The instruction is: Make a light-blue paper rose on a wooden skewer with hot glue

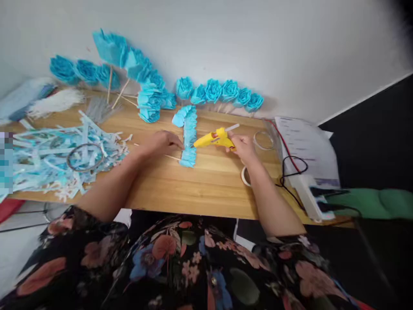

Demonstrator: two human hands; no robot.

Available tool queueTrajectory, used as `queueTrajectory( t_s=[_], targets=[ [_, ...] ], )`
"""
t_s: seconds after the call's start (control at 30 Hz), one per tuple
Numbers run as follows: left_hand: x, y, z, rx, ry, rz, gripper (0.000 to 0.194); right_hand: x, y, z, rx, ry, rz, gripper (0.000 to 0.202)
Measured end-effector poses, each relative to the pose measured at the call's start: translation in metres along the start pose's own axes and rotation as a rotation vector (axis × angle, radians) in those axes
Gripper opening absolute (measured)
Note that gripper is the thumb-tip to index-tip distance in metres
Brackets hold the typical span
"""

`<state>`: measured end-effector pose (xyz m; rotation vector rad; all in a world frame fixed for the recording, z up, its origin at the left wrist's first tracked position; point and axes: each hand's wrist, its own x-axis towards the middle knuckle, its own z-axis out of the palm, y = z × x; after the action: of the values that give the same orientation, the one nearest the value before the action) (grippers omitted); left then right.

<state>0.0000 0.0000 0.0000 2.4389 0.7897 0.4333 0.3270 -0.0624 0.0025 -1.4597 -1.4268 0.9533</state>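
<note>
One camera, up on a head, looking down

There is one camera here, and the person [193, 267] wears it on the head. It looks forward and down, past the person's own flowery shirt [240, 286], which fills the bottom of the view and sits very close. The tabletop [193, 193] lies across the middle, a bit farther off, seen from above, and its front edge slopes a little down to the right. The pale wall [258, 38] stands behind it, at the top. The view is wide, so both arms show, coming in from below.
</note>
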Motion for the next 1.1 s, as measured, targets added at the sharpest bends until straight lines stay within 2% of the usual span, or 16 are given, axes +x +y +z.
queueTrajectory(
  t_s=[0.27, 0.4, 0.53, 0.7, 0.93, 1.1],
  targets=[
    [0.002, 0.004, -0.001, 0.017, 0.015, -0.015, 0.03, 0.002, 0.001, -0.001, -0.049, 0.07, 0.008, 0.066],
    [0.001, 0.005, -0.001, -0.087, 0.04, -0.055, 0.031, 0.0, -0.002, 0.001, -0.045, 0.055, 0.007, 0.066],
    [0.001, 0.006, -0.001, -0.19, 0.113, -0.127, 0.034, -0.003, -0.011, 0.002, -0.128, 0.017, -0.013, 0.067],
    [0.003, 0.004, 0.004, -0.065, 0.131, -0.135, 0.038, -0.005, -0.018, 0.002, -0.207, -0.001, -0.049, 0.069],
    [0.004, 0.004, 0.007, 0.081, 0.111, -0.112, 0.036, -0.001, -0.005, 0.002, -0.064, 0.037, -0.029, 0.067],
    [0.004, 0.003, 0.008, 0.082, 0.125, -0.117, 0.037, -0.002, -0.01, 0.001, -0.224, 0.01, -0.043, 0.068]
  ],
)
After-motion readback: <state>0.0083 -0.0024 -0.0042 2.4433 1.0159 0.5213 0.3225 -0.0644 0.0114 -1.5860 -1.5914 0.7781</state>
